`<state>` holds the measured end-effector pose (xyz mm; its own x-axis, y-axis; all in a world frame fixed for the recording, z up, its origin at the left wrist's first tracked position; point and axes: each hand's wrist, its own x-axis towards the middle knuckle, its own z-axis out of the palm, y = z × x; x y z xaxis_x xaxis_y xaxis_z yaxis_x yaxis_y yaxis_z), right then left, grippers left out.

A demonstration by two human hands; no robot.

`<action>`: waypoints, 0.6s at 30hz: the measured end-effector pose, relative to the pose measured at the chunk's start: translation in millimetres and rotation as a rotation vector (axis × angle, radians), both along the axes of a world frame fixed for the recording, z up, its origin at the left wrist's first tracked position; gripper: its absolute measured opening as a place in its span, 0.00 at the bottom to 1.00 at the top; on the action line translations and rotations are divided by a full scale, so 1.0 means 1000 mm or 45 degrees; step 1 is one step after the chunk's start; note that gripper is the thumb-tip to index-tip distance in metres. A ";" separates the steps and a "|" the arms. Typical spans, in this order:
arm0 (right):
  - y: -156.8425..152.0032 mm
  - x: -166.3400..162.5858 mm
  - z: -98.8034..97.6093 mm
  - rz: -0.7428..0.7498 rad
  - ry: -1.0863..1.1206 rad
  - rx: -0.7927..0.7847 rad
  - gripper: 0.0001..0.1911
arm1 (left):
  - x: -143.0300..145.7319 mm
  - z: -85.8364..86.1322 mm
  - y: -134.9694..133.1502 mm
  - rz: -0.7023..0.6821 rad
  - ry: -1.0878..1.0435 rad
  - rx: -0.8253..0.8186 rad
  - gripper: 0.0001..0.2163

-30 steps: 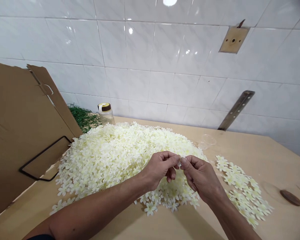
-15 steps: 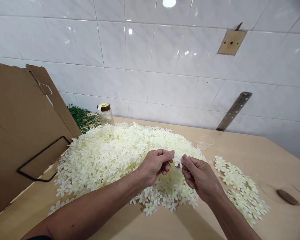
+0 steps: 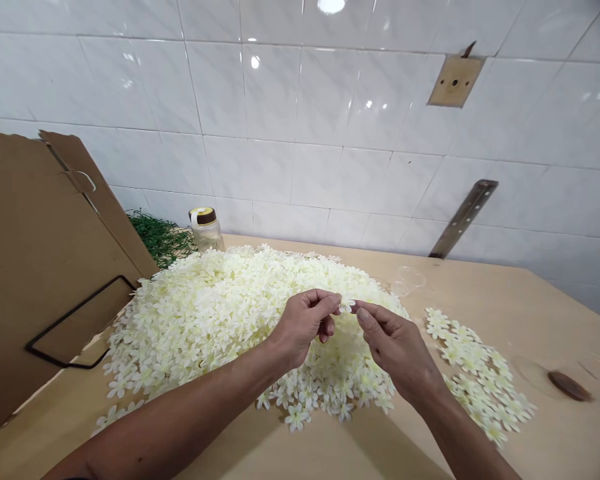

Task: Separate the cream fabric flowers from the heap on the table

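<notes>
Left hand [image 3: 304, 327] had one flower [image 3: 347, 305] pinched, probably raised for finger room; couldn't tell if right hand [image 3: 399, 347] gripped too.

1. The small white artificial flower [image 3: 347, 305], half a second ago at the right fingertips, now sits at the fingertips of the bare left hand [image 3: 304, 325], petals spread and showing more fully.
2. The bare right hand [image 3: 399, 345] now has its index finger extended to the flower's edge.
3. The head view has shifted slightly, placing the square yellowish wall plate [image 3: 457, 81] further left.
</notes>
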<state>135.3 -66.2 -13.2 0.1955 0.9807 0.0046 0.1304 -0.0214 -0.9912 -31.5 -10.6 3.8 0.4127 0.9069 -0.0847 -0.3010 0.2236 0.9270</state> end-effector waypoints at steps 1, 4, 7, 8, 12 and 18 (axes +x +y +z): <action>0.000 -0.001 0.000 0.030 0.020 0.003 0.31 | 0.001 0.000 -0.002 -0.004 0.001 0.036 0.15; -0.001 -0.002 0.002 0.081 0.057 0.006 0.27 | 0.004 -0.003 -0.007 -0.015 0.045 0.118 0.14; -0.001 -0.003 0.003 0.041 0.056 0.016 0.24 | 0.007 -0.007 -0.011 0.010 0.141 0.188 0.12; -0.001 -0.003 0.003 0.024 0.055 0.015 0.24 | 0.007 -0.007 -0.012 0.027 0.173 0.207 0.12; 0.000 -0.001 0.002 0.008 0.017 0.013 0.22 | 0.007 -0.006 -0.014 0.040 0.216 0.217 0.12; -0.001 -0.003 0.005 0.048 0.049 0.009 0.22 | 0.007 -0.004 -0.015 -0.143 0.074 0.071 0.15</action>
<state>132.6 -67.4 -8.4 0.1583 0.9874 0.0051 0.0929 -0.0098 -0.9956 -24.7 -25.1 -0.1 0.5080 0.8591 -0.0625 -0.2220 0.2007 0.9542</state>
